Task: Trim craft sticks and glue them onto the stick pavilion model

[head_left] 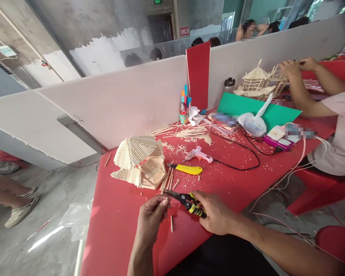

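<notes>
My right hand (215, 211) is wrapped round the black and yellow-green handles of a pair of pliers (186, 200). The jaws point left, right by the fingertips of my left hand (153, 212). That hand is closed in a pinch, and whatever lies between finger and thumb is too small to make out. Just beyond the jaws, several thin wooden sticks (167, 181) lie beside a small pavilion-like model (140, 163) built of sticks. One short stick (171, 224) rests on the red table (117, 230) between my hands. A yellow utility knife (188, 169) is a little farther back.
A pink glue gun (199, 154) with a black cord lies behind the knife. Loose sticks (189, 132) and scraps spread toward the white partition (132, 99). A green board (258, 111), plastic bag (254, 122) and purple power strip (278, 142) are at right, near a co-worker's hands (297, 67).
</notes>
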Motion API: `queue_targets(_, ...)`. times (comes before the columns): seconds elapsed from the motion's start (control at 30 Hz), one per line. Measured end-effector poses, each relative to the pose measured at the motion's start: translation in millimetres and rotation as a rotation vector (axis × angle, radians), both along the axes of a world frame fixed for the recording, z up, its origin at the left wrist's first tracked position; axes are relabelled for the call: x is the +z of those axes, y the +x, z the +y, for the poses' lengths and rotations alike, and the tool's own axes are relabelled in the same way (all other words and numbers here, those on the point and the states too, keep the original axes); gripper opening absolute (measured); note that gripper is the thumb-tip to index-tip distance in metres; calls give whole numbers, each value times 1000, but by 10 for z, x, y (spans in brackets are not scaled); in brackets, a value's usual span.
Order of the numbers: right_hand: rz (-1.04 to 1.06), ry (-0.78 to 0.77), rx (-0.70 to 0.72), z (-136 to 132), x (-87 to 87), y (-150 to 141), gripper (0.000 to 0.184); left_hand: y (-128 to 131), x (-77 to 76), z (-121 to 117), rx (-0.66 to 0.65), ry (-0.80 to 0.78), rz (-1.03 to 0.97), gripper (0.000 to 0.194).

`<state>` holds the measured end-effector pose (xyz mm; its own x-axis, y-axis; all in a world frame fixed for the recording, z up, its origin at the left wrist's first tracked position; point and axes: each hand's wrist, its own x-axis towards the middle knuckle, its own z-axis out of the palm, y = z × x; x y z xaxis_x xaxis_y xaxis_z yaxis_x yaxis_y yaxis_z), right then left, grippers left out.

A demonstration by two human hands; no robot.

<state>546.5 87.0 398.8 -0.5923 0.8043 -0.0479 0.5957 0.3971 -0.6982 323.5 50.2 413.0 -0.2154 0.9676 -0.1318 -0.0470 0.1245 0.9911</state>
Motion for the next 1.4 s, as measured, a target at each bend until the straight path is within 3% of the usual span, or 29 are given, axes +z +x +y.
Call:
queue_targets(0.13, -127, 58, -103, 67, -58, 23, 59, 35, 78, -1, 83, 69, -53, 36)
queue_targets(0.27, -239, 196, -136, 142, -110, 27, 73, 66, 93, 4, 134, 2, -176, 43)
queue_targets(0.4, 23, 347, -116, 168, 20, -73, 49, 124, 118, 17, 179, -4, -279, 45)
queue_targets(0.5, 289, 318, -50, 166, 195, -232, 32, 159, 154, 19, 162, 10, -310, 40)
queue_targets(0.63, 467, 286, 66, 183, 367, -462, 32, 160, 179, -1, 96, -35, -327, 40)
queue_targets(0.73, 546, 306, 97, 225, 413, -573, 22, 129, 163, -19, 44, -50, -380, 40)
queue_targets(0.87, 671, 339, 55, 274, 391, -672, 17, 99, 126, -6, 143, -37, -577, 43)
queue_targets(1.03, 701, 523, -120, 262, 304, -814, 17, 177, 186, 93, 256, 43, -871, 34)
queue_targets(1.17, 617, 674, -131, 229, 254, -879, 22, 266, 276, 176, 349, -103, -1068, 6)
queue_targets(1.23, 583, 723, -140, 225, 254, -901, 22, 276, 279, 200, 386, -133, -1050, 9)
queue_targets(1.4, 548, 810, -173, 270, 292, -1003, 15, 197, 191, 259, 409, -29, -866, 18)
